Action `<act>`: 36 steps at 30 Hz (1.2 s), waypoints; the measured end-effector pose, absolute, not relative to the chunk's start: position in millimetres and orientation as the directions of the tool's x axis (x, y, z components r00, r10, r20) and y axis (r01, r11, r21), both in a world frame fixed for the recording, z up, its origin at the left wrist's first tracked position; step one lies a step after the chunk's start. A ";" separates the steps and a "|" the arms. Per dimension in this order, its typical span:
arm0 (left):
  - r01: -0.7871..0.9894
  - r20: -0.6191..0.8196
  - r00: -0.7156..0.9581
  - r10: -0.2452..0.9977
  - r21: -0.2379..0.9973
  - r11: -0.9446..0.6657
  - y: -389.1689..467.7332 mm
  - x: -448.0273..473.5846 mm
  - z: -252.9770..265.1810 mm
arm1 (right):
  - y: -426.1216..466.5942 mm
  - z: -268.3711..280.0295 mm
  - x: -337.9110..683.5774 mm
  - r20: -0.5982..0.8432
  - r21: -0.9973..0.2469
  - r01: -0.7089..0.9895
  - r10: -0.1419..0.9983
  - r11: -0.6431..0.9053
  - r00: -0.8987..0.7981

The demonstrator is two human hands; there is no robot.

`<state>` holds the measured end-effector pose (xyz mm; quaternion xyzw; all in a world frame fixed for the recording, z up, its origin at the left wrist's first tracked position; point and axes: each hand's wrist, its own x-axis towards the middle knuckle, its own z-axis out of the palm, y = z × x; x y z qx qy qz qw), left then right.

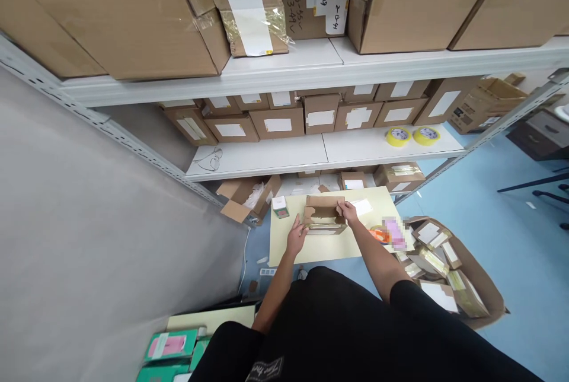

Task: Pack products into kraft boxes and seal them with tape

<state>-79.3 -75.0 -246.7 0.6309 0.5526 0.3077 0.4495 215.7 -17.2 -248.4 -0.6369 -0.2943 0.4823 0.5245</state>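
Note:
A small open cardboard box [325, 229] sits on the pale yellow table [284, 248], its top flaps raised and its inside looking bare. My left hand [296, 238] holds the box at its left front corner. At the right side, my right hand [348, 212] has its fingers closed on the edge of a flap. A small white and green carton [280, 207] stands on the table to the left of the box. White paper [362, 207] lies just beyond my right hand. An orange item [380, 234] and a pink, pixelated item [395, 234] rest near the right edge.
A large carton [486, 305] full of taped parcels stands on the floor at right. Shelving [267, 156] with boxes rises ahead, bearing yellow tape rolls [398, 137] and glasses [215, 159]. An open box [243, 211] is left of the table; green packages [171, 346] lie lower left.

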 end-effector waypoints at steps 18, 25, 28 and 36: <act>0.395 -0.112 0.142 0.984 0.918 0.047 -72.5 -54.9 -240.5 | -49.6 -265.1 227.5 -0.384 -0.922 -0.186 0.861 -0.340 0.333; 0.442 -0.121 0.099 0.988 0.895 0.066 -71.4 -53.3 -241.7 | -66.2 -260.7 243.0 -0.452 -0.885 -0.236 0.862 -0.401 0.231; 0.497 -0.146 0.080 0.986 0.863 0.087 -65.4 -52.3 -237.6 | -82.4 -261.1 242.6 -0.438 -0.884 -0.254 0.885 -0.392 0.160; 0.614 -0.184 0.158 0.970 0.788 0.049 -26.7 -50.7 -212.7 | -84.3 -269.7 229.7 -0.316 -0.949 -0.091 0.923 -0.303 0.218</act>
